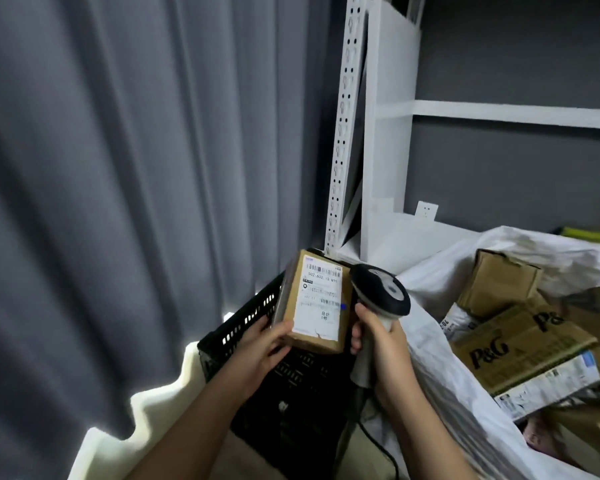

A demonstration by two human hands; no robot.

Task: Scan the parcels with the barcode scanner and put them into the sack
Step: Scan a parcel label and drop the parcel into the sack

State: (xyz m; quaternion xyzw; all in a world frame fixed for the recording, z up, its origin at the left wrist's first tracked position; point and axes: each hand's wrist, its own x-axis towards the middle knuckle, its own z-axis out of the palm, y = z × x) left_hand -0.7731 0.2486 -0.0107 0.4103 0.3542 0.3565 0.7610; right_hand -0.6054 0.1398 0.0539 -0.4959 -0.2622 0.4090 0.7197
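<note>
My left hand [260,348] grips the lower end of a small brown cardboard parcel [314,301], whose white barcode label faces me. Just to its right, my right hand [378,341] holds the grey handle of a barcode scanner [381,292]; its black head points at the label. A small blue light spot shows at the label's right edge. Both are held above a black plastic crate [253,320]. To the right lies the open white sack [437,344] with several cardboard parcels [520,348] inside.
A grey curtain [136,168] hangs on the left. A white metal shelf frame [347,126] stands behind the crate against a grey wall with a socket [426,210]. The scanner's black cable [378,441] trails down near the sack.
</note>
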